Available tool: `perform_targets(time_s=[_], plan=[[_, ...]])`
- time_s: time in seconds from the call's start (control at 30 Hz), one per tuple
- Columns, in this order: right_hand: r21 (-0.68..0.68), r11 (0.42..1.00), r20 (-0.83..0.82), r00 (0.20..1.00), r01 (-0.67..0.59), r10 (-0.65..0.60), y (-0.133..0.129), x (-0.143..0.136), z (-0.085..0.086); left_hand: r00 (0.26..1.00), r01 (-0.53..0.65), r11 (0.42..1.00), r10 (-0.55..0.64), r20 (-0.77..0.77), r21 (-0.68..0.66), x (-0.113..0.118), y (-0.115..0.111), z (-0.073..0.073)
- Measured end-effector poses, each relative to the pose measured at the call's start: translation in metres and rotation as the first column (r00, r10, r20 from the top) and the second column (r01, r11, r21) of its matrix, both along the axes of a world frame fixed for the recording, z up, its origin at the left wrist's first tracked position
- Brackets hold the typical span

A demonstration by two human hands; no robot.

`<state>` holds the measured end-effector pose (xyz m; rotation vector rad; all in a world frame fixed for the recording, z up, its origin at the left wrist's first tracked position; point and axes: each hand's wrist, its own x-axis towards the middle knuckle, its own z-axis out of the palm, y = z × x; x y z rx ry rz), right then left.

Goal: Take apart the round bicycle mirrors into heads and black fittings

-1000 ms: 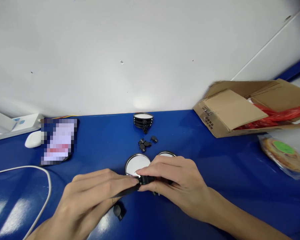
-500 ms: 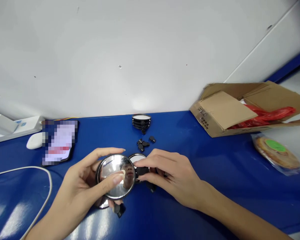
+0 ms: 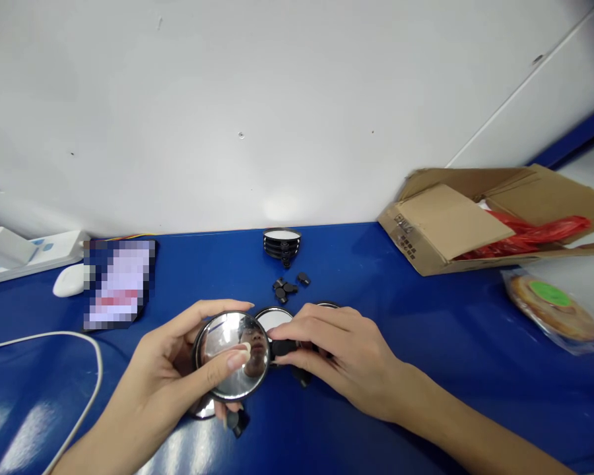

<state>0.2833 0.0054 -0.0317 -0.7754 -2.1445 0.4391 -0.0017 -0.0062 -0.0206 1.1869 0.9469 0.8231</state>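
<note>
My left hand (image 3: pixel 178 369) grips a round mirror (image 3: pixel 222 379) with a black rim, thumb across its glass and fingers behind. At the mirror's right edge, my right hand (image 3: pixel 336 356) pinches a small black clip-like part (image 3: pixel 283 347) between thumb and fingers; whether it is joined to the mirror I cannot tell. Behind the hands lies another round mirror (image 3: pixel 272 318), partly hidden. One more mirror (image 3: pixel 204 408) shows under my left hand, with a black piece (image 3: pixel 237 420) beside it. Another dark rim (image 3: pixel 327 305) peeks out behind my right hand.
Several small black parts (image 3: pixel 283 288) lie beyond the hands, before a stack of round mirrors (image 3: pixel 282 244) near the wall. At left are a phone (image 3: pixel 121 284), a white case (image 3: pixel 69 281), a power strip (image 3: pixel 54 247) and a white cable (image 3: pixel 96 369). A cardboard box (image 3: pixel 426 257) and wrapped pastry (image 3: pixel 549 307) sit right.
Both hands keep nearly the same hold. The view has shifted slightly, and the right hand's fingers have moved a little, with a dark mirror rim now showing behind them.
</note>
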Motion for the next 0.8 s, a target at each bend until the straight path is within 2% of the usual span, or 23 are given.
perform_targets(time_s=[0.07, 0.17, 0.27, 0.37, 0.57, 0.73, 0.8], plan=[[0.037, 0.999, 0.018, 1.000, 0.019, -0.020, -0.001, 0.001, 0.000, 0.998, -0.042, 0.999, 0.041, -0.055, -0.016, 0.002, -0.003, 0.003], [-0.002, 0.999, 0.021, 0.999, 0.046, -0.046, -0.001, 0.003, 0.002, 0.987, -0.102, 0.995, 0.101, -0.123, -0.003, 0.005, -0.006, 0.008], [-0.044, 0.998, -0.015, 0.999, 0.048, -0.049, -0.001, 0.005, 0.003, 0.986, -0.120, 0.992, 0.124, -0.107, 0.048, 0.006, -0.007, 0.007], [0.013, 0.998, -0.050, 0.997, 0.053, -0.053, -0.002, 0.002, 0.002, 0.987, -0.138, 0.983, 0.147, -0.071, 0.124, 0.006, -0.006, 0.001], [0.135, 0.990, -0.110, 0.993, 0.051, -0.036, -0.007, -0.006, -0.005, 0.982, -0.021, 0.947, 0.080, -0.172, 0.321, -0.001, -0.006, -0.009], [0.119, 0.991, -0.130, 0.990, 0.068, -0.052, -0.009, -0.007, -0.002, 0.964, 0.026, 0.895, 0.095, -0.248, 0.445, -0.005, -0.005, -0.012], [0.066, 0.996, -0.116, 0.992, 0.060, -0.052, -0.009, -0.006, 0.002, 0.961, 0.033, 0.886, 0.100, -0.260, 0.463, -0.006, -0.003, -0.012]])
